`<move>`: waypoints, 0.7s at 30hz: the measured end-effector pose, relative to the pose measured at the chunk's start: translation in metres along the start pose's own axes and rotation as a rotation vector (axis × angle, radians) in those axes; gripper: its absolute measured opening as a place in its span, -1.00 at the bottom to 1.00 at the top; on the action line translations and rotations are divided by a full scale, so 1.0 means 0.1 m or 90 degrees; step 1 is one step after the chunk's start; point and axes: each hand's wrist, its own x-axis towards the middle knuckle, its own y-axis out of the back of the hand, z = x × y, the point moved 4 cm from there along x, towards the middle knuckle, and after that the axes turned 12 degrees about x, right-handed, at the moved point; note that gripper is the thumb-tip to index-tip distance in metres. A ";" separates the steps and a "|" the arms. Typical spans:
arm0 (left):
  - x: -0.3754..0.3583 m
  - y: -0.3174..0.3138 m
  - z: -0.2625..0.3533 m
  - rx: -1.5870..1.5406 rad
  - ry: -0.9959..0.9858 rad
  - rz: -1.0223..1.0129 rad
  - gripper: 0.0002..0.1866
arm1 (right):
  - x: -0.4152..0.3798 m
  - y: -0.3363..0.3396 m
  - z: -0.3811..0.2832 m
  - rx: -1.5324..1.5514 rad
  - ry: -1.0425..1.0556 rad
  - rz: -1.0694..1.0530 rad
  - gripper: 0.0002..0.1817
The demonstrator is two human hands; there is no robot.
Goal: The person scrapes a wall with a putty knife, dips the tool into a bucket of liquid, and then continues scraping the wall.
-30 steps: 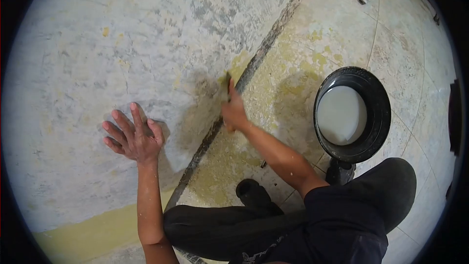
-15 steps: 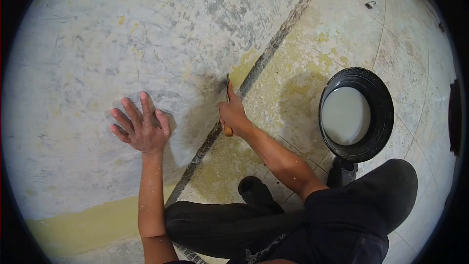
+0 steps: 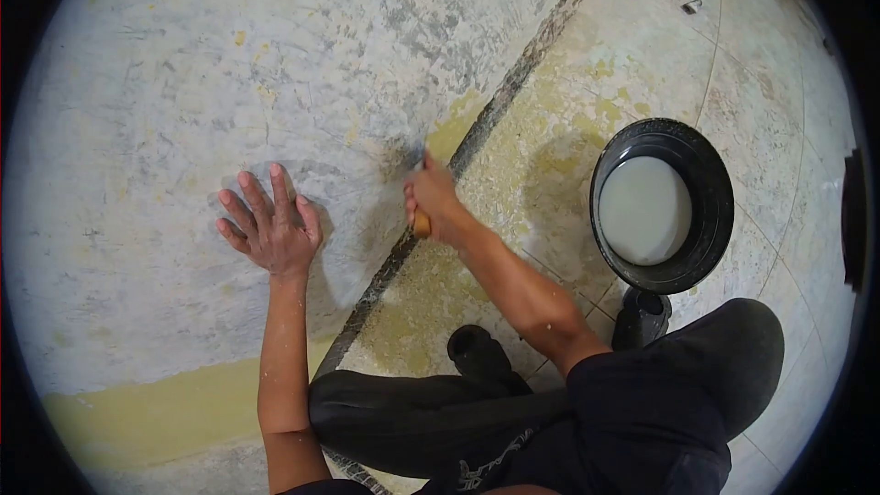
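Note:
My left hand [image 3: 280,229] lies against the pale, mottled wall [image 3: 183,128] with its fingers spread and nothing in it. The fingers of my right hand [image 3: 436,202] are wrapped round a scraper [image 3: 422,224] with a wooden handle. Its blade is blurred and mostly hidden, near a yellow patch [image 3: 447,133] on the wall, just beside the dark strip [image 3: 390,266] where wall and floor meet.
A black bucket [image 3: 719,211] of whitish liquid stands on the tiled floor at the right. My bent legs and black footwear are below. A small metal object [image 3: 691,6] lies at the upper right. Yellow paint bands the lower wall.
My right hand has moved slightly up and left with the scraper. My left hand still rests on the wall. The view has shifted a little.

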 end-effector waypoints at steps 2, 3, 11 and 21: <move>0.01 0.03 -0.02 -0.031 -0.019 0.001 -0.40 | -0.08 -0.22 0.00 0.001 -0.020 -0.023 -0.09; 0.01 0.04 -0.03 -0.030 -0.019 0.002 -0.40 | -0.11 -0.33 0.01 0.030 -0.012 -0.016 -0.09; 0.02 0.06 -0.03 -0.030 -0.031 -0.012 -0.38 | 0.16 -0.20 -0.16 0.021 0.045 0.031 -0.11; 0.06 0.09 -0.01 -0.013 -0.053 -0.022 -0.37 | 0.19 -0.44 -0.14 0.104 0.055 0.063 -0.11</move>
